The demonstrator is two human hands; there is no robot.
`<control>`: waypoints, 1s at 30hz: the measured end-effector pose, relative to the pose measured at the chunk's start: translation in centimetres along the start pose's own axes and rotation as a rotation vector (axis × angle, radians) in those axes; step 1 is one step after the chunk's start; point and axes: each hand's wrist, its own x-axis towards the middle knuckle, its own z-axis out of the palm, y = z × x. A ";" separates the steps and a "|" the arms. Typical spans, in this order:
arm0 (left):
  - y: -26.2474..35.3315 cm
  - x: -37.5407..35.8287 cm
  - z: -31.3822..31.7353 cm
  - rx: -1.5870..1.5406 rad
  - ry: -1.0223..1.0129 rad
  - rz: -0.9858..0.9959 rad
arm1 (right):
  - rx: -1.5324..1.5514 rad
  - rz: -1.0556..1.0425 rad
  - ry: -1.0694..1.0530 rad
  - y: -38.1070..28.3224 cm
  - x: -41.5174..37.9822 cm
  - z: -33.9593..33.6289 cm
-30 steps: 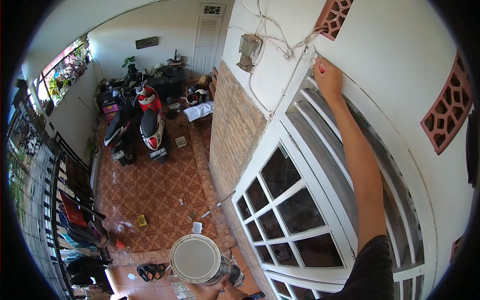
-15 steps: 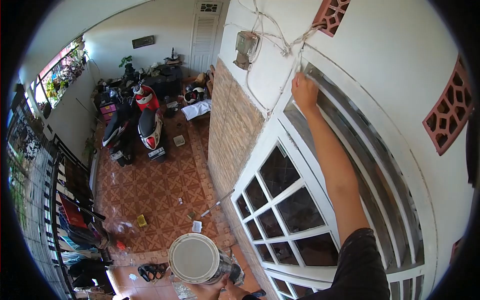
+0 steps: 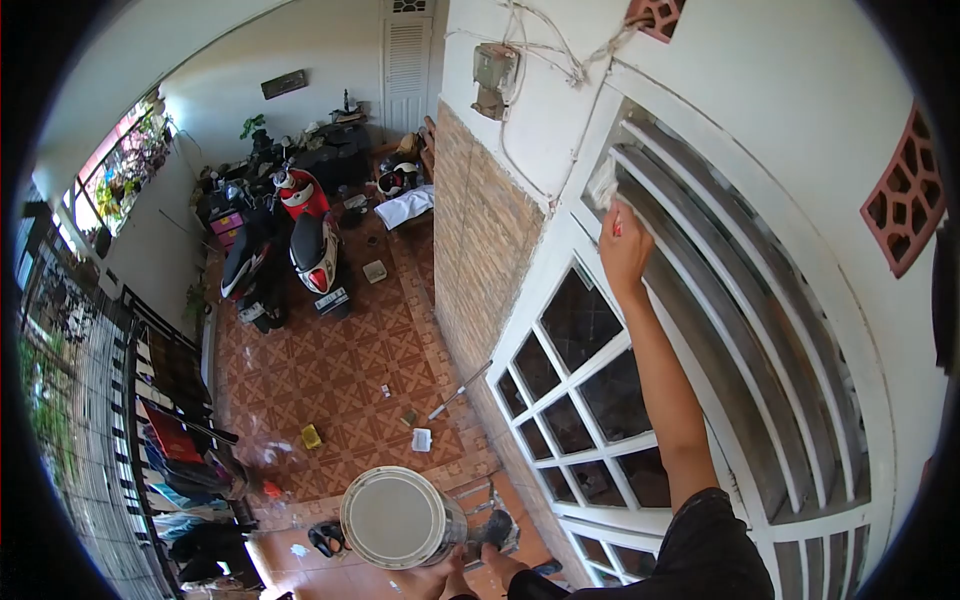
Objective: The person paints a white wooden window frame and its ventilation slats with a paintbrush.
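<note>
My right hand [image 3: 626,240] is closed round a small brush [image 3: 604,186] with pale bristles; a bit of red shows at the fingers. The bristles are at the left end of the arched louvred vent [image 3: 690,235] above the white-framed glass door [image 3: 600,400]. Low in the view, my left hand [image 3: 436,574] is wrapped round the lower side of a round bucket [image 3: 393,517]. The bucket is held upright, and its top shows a smooth grey-white surface. Part of that hand is hidden under the bucket.
Far below, two scooters [image 3: 315,245] are parked on the tiled floor [image 3: 350,350]. A pole [image 3: 460,390], a white tray [image 3: 421,440] and a yellow container [image 3: 312,436] lie there. Clothes [image 3: 180,470] hang at the left railing. Cables and a box [image 3: 494,66] are on the wall.
My right hand and the brush have moved down from the upper left corner of the vent frame. The view has shifted slightly; my left hand still holds the bucket.
</note>
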 end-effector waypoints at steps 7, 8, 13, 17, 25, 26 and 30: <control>0.7 0.7 0.3 0.019 -0.007 -0.011 | -0.178 -0.199 0.061 2.8 4.2 0.6; 0.8 0.8 0.3 0.018 -0.008 -0.009 | -0.173 -0.195 0.078 3.0 4.9 1.0; 0.6 0.6 0.2 0.018 -0.013 0.004 | -0.108 -0.184 0.161 3.1 7.6 2.5; 0.4 0.6 0.5 0.009 -0.014 0.012 | -0.101 -0.125 0.052 4.4 6.8 4.6; 3.6 1.1 2.6 0.115 -0.057 0.079 | 0.033 -0.126 -0.048 6.7 2.8 5.1; 4.3 1.1 2.8 0.047 -0.020 -0.073 | 0.021 -0.101 -0.111 7.1 1.8 5.1; 5.4 1.3 3.4 -0.019 0.017 -0.178 | 0.024 -0.034 -0.228 7.9 -0.9 5.1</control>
